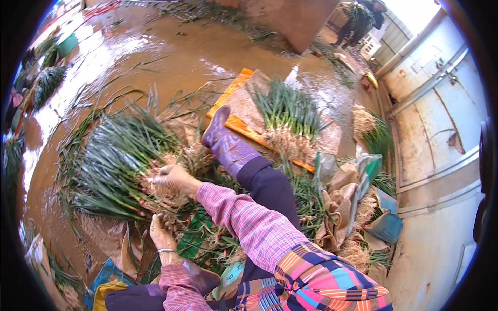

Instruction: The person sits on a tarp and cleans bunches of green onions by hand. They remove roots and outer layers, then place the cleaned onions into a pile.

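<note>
A large pile of spring onions (116, 155) with long green leaves, reddish bulbs and pale stringy roots lies in front of me on the left. At its root end my right hand (175, 179) has its fingers on the bulbs and roots of some stalks. Just below, my left hand (161, 233), with a bangle at the wrist, is against the lower edge of the roots. Its fingertips are partly hidden in the tangle, so its grip is unclear. Loose trimmed onions (225, 248) lie between my legs.
Beyond my purple boot (229, 144), a neat spring onion bundle (290, 112) rests on an orange-edged sack (237, 93). Crumpled sacking (342, 190) and more bundles line the right, beside a metal door (432, 116). Muddy water (175, 50) covers the ground. A person (360, 21) carries greens far off.
</note>
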`<state>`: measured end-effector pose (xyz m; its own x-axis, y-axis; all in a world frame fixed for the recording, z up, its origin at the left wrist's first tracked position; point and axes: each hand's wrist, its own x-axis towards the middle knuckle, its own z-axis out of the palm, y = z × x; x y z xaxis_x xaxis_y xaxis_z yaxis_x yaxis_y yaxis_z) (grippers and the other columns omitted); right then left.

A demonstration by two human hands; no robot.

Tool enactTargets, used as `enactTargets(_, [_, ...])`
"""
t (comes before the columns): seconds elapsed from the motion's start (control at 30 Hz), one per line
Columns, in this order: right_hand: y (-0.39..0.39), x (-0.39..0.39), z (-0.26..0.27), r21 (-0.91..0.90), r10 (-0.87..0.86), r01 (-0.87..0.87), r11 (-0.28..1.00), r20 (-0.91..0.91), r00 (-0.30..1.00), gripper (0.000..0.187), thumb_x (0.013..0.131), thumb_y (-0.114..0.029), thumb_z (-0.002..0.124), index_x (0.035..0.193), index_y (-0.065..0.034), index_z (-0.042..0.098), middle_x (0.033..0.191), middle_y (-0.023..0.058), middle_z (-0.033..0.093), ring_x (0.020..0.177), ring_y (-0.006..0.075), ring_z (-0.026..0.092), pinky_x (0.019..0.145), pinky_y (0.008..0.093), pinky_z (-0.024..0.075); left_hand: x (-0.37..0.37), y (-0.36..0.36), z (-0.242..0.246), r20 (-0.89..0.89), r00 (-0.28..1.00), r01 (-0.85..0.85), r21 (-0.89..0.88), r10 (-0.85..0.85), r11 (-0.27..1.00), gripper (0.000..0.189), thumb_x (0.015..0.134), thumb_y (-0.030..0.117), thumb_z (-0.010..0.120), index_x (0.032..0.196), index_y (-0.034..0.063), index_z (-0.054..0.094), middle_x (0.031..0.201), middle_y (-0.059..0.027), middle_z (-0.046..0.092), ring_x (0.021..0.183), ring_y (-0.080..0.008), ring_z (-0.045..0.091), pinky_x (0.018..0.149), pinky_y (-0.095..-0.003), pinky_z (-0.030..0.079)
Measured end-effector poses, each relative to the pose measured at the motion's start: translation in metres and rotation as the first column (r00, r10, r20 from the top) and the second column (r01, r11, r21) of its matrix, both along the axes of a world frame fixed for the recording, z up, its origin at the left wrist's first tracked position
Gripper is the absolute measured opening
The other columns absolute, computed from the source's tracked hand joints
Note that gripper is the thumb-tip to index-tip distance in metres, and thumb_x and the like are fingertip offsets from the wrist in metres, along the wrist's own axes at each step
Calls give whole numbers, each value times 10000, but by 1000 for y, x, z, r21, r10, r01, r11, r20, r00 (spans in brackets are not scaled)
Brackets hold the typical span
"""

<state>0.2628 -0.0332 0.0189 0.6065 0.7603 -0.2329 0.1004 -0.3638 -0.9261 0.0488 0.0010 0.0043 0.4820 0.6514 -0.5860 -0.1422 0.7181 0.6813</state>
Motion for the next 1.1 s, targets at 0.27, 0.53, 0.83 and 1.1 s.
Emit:
enactTargets(0.27, [-70, -88, 49, -20, 283, -398, 917, 737, 613, 161, 747, -250, 723, 756, -116, 634, 738, 88, 643, 708, 285, 664, 647, 435, 524, -7, -5, -23, 220, 963, 151, 33, -154, 988, 275, 978, 330, 641, 1074, 74, 671, 930, 4, 666, 761, -96, 557, 653, -239, 428])
enactTargets(0.53, [-74, -69, 45, 207, 128, 47, 977, -753, 645, 178, 888, -196, 748, 968, -94, 627, 760, 94, 675, 759, 230, 685, 590, 395, 528, -5, -33, 28, 121, 975, 178, 93, -188, 980, 252, 982, 239, 604, 1053, 12, 690, 855, -24, 657, 678, -84, 562, 633, -216, 484])
enactTargets(0.83, [-74, -90, 46, 153, 219, -162, 975, -522, 825, 186, 975, -217, 669, 970, -32, 688, 787, -14, 652, 675, 70, 584, 568, 226, 464, -31, -53, 39, 336, 939, 107, -71, -77, 992, 132, 981, 141, 636, 1025, 22, 668, 858, -37, 684, 690, -121, 638, 532, -216, 508])
enactTargets(1.1, [-72, -109, 69, 142, 115, -86, 986, -211, 971, 144, 948, -198, 678, 920, -59, 703, 720, 28, 648, 639, 112, 612, 567, 282, 491, -32, -62, 54, 435, 900, 46, -22, -32, 999, 146, 984, 117, 627, 1070, 2, 655, 877, -58, 686, 705, -137, 654, 513, -208, 501])
